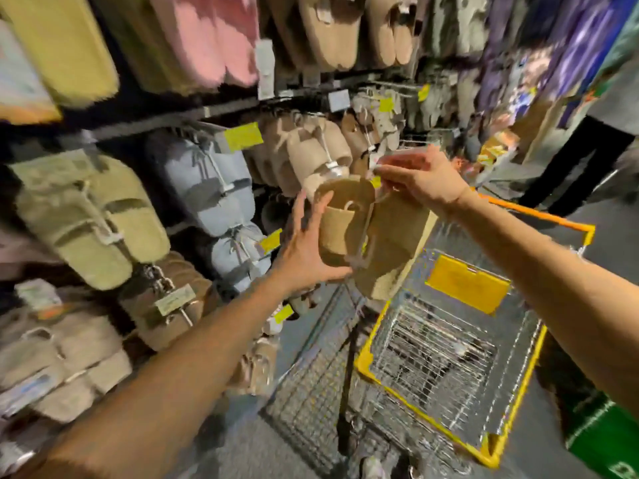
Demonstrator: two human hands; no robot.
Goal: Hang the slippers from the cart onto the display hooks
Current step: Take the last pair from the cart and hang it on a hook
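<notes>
Far left: olive-green slippers (93, 216) hang on the display, a darker brown pair (166, 299) below them. Next right, grey-blue slippers (211, 188) hang under a yellow price tag (243, 137); beige slippers (311, 157) hang beyond those

Centre: left hand (304, 252) comes up from below, fingers spread and nearly straight, palm and thumb against the left side and lower edge of a tan slipper pair (359, 233), steadying rather than clasping it. The pair is held in the air, just in front of the beige hanging rows and above the cart's left edge

Right of it: right hand (420, 178) pinches the top of the pair, fingertips closed near its hanging loop; the blur hides the exact grip

Lower right: wire cart (432, 361) with yellow rim. Blurred frame throughout
</notes>
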